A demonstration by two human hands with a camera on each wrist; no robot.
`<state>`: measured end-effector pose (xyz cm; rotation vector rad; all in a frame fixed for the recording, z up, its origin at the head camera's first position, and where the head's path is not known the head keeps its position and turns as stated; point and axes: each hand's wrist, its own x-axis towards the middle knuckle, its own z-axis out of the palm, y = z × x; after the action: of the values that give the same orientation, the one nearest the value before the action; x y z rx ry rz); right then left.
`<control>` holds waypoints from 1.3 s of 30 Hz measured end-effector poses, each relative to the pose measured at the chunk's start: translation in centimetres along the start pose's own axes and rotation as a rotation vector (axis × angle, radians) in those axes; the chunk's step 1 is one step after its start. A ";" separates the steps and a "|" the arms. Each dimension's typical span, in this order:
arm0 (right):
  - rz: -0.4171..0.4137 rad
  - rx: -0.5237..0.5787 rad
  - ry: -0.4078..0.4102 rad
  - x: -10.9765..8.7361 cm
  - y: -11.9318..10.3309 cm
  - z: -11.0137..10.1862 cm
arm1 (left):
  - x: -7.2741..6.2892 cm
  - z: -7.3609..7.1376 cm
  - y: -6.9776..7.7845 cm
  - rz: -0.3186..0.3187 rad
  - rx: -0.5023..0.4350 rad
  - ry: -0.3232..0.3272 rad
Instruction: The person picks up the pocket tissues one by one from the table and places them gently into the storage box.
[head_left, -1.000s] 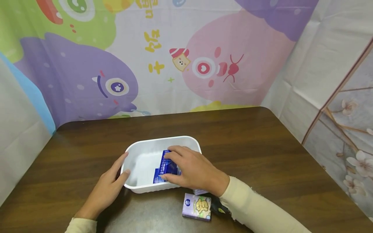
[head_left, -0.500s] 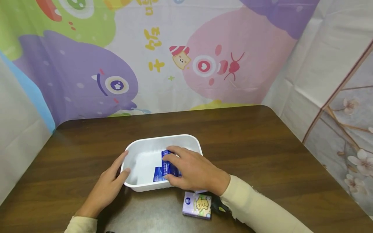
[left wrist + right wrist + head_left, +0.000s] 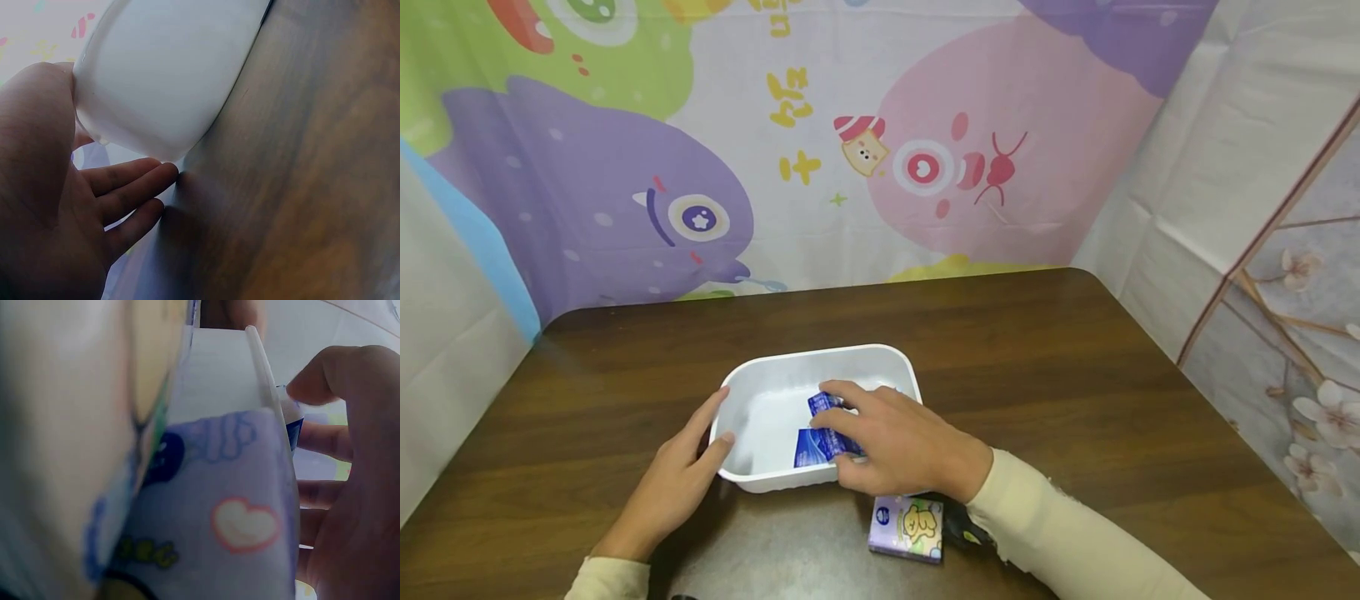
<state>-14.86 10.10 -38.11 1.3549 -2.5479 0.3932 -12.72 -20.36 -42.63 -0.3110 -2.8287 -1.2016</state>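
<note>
Two bare hands: the right hand point(image 3: 891, 437), nearer to the packets, holds the dark-blue, rectangular printed packet point(image 3: 835, 443) between thumb and fingers; the left hand point(image 3: 677, 483) grips the left end of the white, round-cornered, deep-walled tray point(image 3: 767, 483).
Held dark-blue packet: inside the tray, at the left of the right palm, directly under the fingertips; its long axis runs away from the person, slanting slightly left, and so crosses the tray's long axis, which runs from hand to hand.
Lighter blue flat packet point(image 3: 807, 450): on the tray floor, just left of the right thumb, partly covered in view by the held packet; whether the two touch cannot be told.
Tray wall: smooth, pale, probably moulded plastic, curved under at the left fingertips.
Purple square packet with a yellow bear print point(image 3: 906, 529): on the table, toward the person from the right hand; flat-faced, glossy, probably film-wrapped.
Black object with a yellow-green mark point(image 3: 962, 529): beneath the right wrist, mostly hidden; shape unclear.
Dark-brown wood-grained tabletop point(image 3: 1037, 350): under both hands, with a dull sheen.
Creased cartoon-print cloth point(image 3: 820, 242): beyond both hands.
</note>
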 end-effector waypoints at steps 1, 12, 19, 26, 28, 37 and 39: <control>0.000 -0.001 -0.005 0.0 0.0 0.0 | 0.0 0.0 0.0 0.000 0.002 0.001; -0.030 0.001 0.012 0.0 0.1 0.2 | 0.0 0.0 -0.1 -0.004 0.003 0.001; -0.010 0.009 -0.001 0.0 0.0 0.4 | 0.0 0.0 0.0 0.003 0.003 0.000; -0.012 0.009 0.001 0.1 0.1 0.3 | 0.0 0.0 0.0 0.002 0.002 0.003; -0.034 0.002 0.025 0.1 0.2 0.3 | 0.0 0.0 0.0 0.001 0.003 0.004; -0.117 -0.038 0.144 0.2 0.9 0.2 | 0.0 0.0 0.0 -0.005 0.001 0.001; -0.132 -0.041 0.165 0.2 0.9 0.2 | 0.0 0.0 0.0 -0.006 0.000 -0.001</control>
<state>-15.74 10.40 -38.31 1.4046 -2.3069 0.4080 -12.76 -20.37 -42.65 -0.3027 -2.8324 -1.2033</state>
